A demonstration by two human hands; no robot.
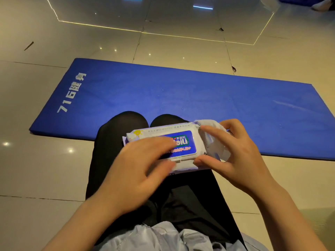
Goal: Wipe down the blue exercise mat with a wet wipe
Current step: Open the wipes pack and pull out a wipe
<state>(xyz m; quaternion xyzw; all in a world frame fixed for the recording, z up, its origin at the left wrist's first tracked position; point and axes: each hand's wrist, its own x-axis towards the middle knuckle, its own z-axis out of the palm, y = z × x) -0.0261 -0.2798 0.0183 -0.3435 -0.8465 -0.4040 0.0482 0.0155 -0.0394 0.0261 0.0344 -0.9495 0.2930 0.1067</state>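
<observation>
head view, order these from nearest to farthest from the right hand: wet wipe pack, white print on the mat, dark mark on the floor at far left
From the right hand:
1. Wet wipe pack, on the lap, touched by both hands.
2. White print at the left end of the blue mat.
3. Dark mark on the floor tiles, beyond the mat's left end.

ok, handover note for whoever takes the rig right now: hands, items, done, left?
Left hand: flat on the wipe pack, fingers straight, lid closed.
Right hand: grip on a crumpled wet wipe and the pack's right end.
Pack rests on the lap; blue mat lies flat on the floor ahead.
Done: wipe is out.
Left: put the pack aside, wipe the mat.
</observation>
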